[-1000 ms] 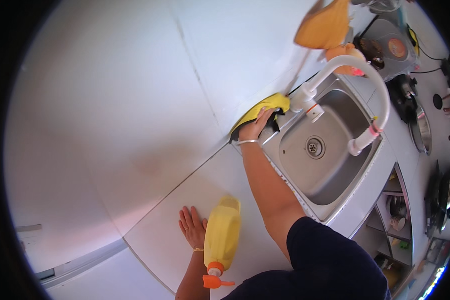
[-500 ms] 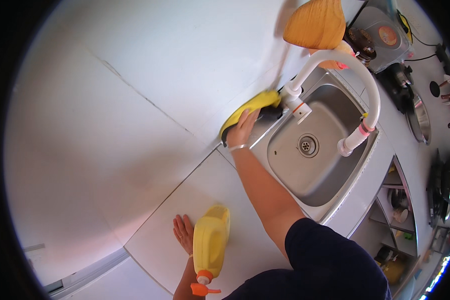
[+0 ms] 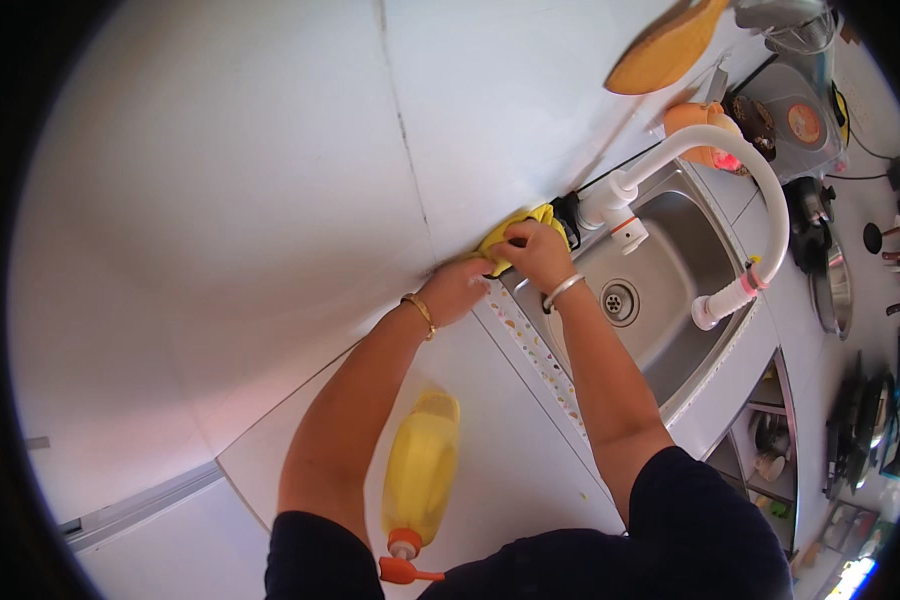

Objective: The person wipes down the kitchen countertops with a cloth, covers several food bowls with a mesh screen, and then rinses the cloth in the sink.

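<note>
My right hand [image 3: 538, 258] is closed on a bunched yellow cloth [image 3: 522, 222] with a dark edge, in the corner where the sink's rear rim meets the white wall. Close beside it, my left hand [image 3: 455, 291] reaches to the near end of the cloth. Its fingers look drawn together by the end of the patterned sealing strip [image 3: 530, 345] along the sink's rim; what they pinch, if anything, is hidden. A yellow pump bottle [image 3: 422, 470] with an orange pump head stands on the countertop next to my left forearm.
The steel sink [image 3: 660, 255] lies right of my hands, under a white curved faucet [image 3: 770, 185]. A wooden paddle [image 3: 665, 55] is by the wall above. An orange container [image 3: 690, 118], a metal bowl [image 3: 835, 290] and open shelves [image 3: 770, 430] are further right.
My left hand has risen from the countertop beside the bottle to the wall corner next to my right hand. The cloth, spread along the wall before, is now bunched under my right hand.
</note>
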`<state>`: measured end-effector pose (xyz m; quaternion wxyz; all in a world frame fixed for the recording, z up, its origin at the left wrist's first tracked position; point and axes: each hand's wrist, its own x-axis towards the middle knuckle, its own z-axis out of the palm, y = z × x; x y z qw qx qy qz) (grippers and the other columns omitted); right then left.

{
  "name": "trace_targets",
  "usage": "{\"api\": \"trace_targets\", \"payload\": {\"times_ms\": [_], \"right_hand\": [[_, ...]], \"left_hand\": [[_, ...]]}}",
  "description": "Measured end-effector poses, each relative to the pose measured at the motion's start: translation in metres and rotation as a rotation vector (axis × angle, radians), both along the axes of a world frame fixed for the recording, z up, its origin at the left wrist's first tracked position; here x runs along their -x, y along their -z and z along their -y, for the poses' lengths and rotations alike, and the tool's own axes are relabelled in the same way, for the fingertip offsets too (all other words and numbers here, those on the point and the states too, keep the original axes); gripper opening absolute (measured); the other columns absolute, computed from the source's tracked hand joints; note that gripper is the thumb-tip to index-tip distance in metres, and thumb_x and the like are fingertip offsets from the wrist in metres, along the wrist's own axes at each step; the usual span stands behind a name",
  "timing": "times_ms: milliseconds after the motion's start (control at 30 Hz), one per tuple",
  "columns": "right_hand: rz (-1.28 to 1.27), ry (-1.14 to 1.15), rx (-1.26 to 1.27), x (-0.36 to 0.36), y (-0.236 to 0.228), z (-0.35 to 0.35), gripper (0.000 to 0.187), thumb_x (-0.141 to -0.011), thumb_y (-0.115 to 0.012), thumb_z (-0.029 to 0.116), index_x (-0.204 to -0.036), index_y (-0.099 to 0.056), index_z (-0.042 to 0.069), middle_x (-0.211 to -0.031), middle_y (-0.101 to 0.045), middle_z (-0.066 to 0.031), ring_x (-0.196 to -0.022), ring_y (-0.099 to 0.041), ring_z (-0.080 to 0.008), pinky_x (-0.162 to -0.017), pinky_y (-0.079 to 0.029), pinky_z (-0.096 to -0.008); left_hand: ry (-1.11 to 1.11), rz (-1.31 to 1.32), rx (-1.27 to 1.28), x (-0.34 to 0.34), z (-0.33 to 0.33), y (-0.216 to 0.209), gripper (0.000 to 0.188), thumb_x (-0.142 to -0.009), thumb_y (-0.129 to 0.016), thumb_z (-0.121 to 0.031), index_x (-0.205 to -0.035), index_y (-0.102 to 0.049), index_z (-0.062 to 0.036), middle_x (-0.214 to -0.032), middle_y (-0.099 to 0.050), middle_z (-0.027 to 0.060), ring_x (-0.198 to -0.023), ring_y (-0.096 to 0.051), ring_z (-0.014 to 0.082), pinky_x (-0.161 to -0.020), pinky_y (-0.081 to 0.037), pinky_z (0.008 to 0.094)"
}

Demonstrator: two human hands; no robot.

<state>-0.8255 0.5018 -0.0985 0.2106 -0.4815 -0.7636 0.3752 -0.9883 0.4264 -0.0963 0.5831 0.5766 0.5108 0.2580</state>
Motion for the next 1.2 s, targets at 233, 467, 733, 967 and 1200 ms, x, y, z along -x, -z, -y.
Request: {"api": "trace_targets", "payload": {"times_ms": [233,467,733,967,1200], "right_hand": [[-0.159,-0.568,0.029,0.076,0.0,0.054,0.014,-0.075,-0.064,0.016,-0.083,-0.066,0.005,-0.069,-0.062,-0.0094,-0.059,-0.056,-0.0234,-0.058,-0.046,-0.0308],[-0.32,-1.019,0.251,0.134,0.032,0.098,0.028,-0.081,-0.057,0.016,-0.108,-0.061,0.008,-0.085,-0.065,-0.0096,-0.075,-0.06,-0.0174,-0.07,-0.047,-0.0282],[-0.467,-0.353,0.551,0.031,-0.099,0.022,0.029,-0.085,-0.056,0.006,-0.113,-0.059,-0.001,-0.097,-0.064,-0.005,-0.086,-0.059,-0.0094,-0.076,-0.049,-0.0246],[-1.125,-1.021,0.479,0.072,-0.22,0.022,0.036,-0.088,-0.053,0.004,-0.123,-0.05,-0.003,-0.116,-0.057,-0.0096,-0.105,-0.055,-0.0162,-0.092,-0.044,-0.0303],[-0.328,-0.631,0.659,0.107,-0.012,0.078,0.027,-0.079,-0.051,-0.007,-0.102,-0.065,0.0,-0.103,-0.064,-0.0067,-0.091,-0.058,-0.0122,-0.084,-0.046,-0.0258]], "left_hand": [[-0.369,-0.185,-0.211,0.073,0.14,0.026,0.051,-0.084,-0.054,-0.008,-0.133,-0.037,-0.0024,-0.133,-0.044,0.0154,-0.124,-0.041,0.0231,-0.101,-0.031,0.0333],[-0.721,0.152,0.239,0.082,0.195,0.035,0.029,-0.085,-0.058,-0.011,-0.111,-0.052,-0.0013,-0.094,-0.061,0.0027,-0.078,-0.059,0.0108,-0.067,-0.046,0.0219],[-0.528,-0.03,-0.111,0.014,0.045,-0.052,0.016,-0.087,-0.061,-0.018,-0.081,-0.061,-0.0032,-0.072,-0.055,-0.0041,-0.066,-0.047,0.0042,-0.059,-0.04,0.0218],[-0.722,0.226,-0.933,0.053,0.117,-0.221,0.027,-0.091,-0.051,-0.004,-0.117,-0.054,0.0037,-0.099,-0.061,0.0042,-0.092,-0.055,0.0089,-0.08,-0.044,0.0218],[-0.679,-0.17,-0.296,0.067,0.154,-0.014,0.017,-0.084,-0.057,-0.006,-0.099,-0.062,-0.0015,-0.087,-0.064,0.0042,-0.08,-0.056,0.0097,-0.074,-0.045,0.0248]]}}
